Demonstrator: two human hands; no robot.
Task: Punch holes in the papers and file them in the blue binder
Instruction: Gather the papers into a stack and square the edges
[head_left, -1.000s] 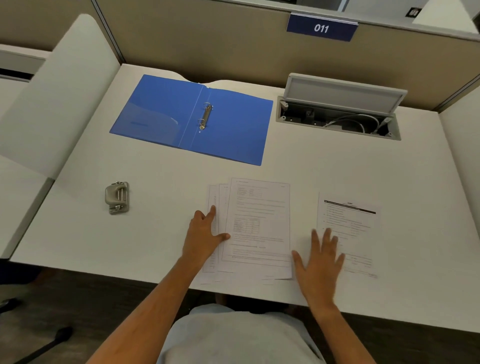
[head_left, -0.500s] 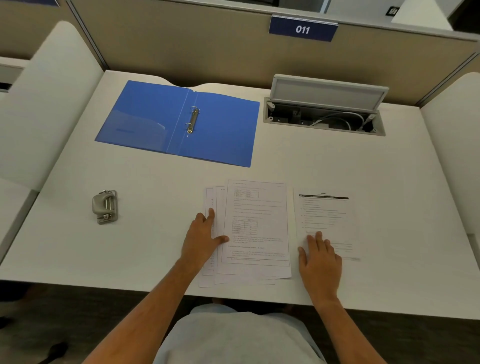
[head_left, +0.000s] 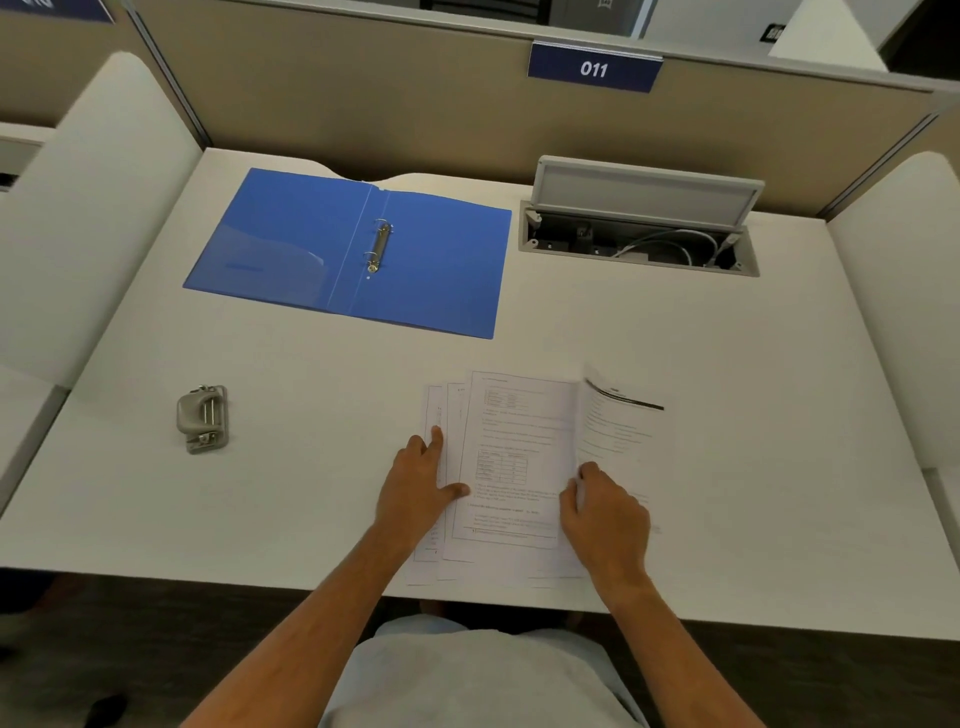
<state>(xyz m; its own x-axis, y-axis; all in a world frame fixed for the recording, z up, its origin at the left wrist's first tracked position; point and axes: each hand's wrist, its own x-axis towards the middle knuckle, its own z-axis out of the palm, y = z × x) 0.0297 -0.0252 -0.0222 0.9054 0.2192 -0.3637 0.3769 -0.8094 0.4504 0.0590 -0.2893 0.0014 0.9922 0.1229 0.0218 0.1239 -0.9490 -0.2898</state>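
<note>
A fanned stack of printed papers (head_left: 511, 462) lies at the desk's near edge. My left hand (head_left: 421, 486) rests flat on its left side, fingers apart. My right hand (head_left: 605, 512) grips the near left edge of a separate sheet (head_left: 621, 426), which is blurred, its left edge raised and touching the stack's right side. The blue binder (head_left: 431, 270) lies open and flat at the back left, its metal rings (head_left: 379, 247) closed and bare. A grey hole punch (head_left: 203, 417) sits alone on the left of the desk.
An open cable box (head_left: 639, 244) with its lid up is set into the white desk (head_left: 753, 415) at the back right. Beige partitions and white side panels (head_left: 93, 208) enclose the desk. A blue sign reading 011 (head_left: 594, 67) hangs on the back wall.
My right hand has slid the separate sheet leftward from the right of the desk to the stack and taken hold of its edge. My left hand stays on the stack.
</note>
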